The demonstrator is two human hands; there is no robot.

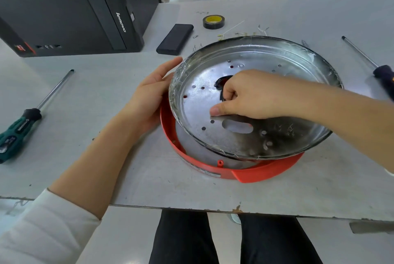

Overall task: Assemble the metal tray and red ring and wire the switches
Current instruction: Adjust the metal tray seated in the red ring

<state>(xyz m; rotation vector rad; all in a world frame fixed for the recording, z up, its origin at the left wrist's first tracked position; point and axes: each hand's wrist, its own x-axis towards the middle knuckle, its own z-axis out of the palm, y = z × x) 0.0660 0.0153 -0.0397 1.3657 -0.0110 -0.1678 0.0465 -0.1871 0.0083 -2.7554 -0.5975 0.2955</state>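
A round metal tray (251, 59) with several holes lies tilted on a red ring (255, 173) in the middle of the table, its left side lifted above the ring. My left hand (149, 95) lies against the tray's left rim and the ring's outer wall, fingers straight. My right hand (245, 95) reaches into the tray with its fingers curled through the central hole, where something black (221, 81) shows. Its thumb presses flat on the tray's floor. No switches or wires in the tray are visible.
A green-handled screwdriver (19, 127) lies at the left, a dark-handled one (381, 71) at the right. Behind the tray are a tape roll (213, 21), a black slab (175, 39), loose wire bits and terminals (241, 33), and a computer tower (70, 14). The table edge (191, 208) is near me.
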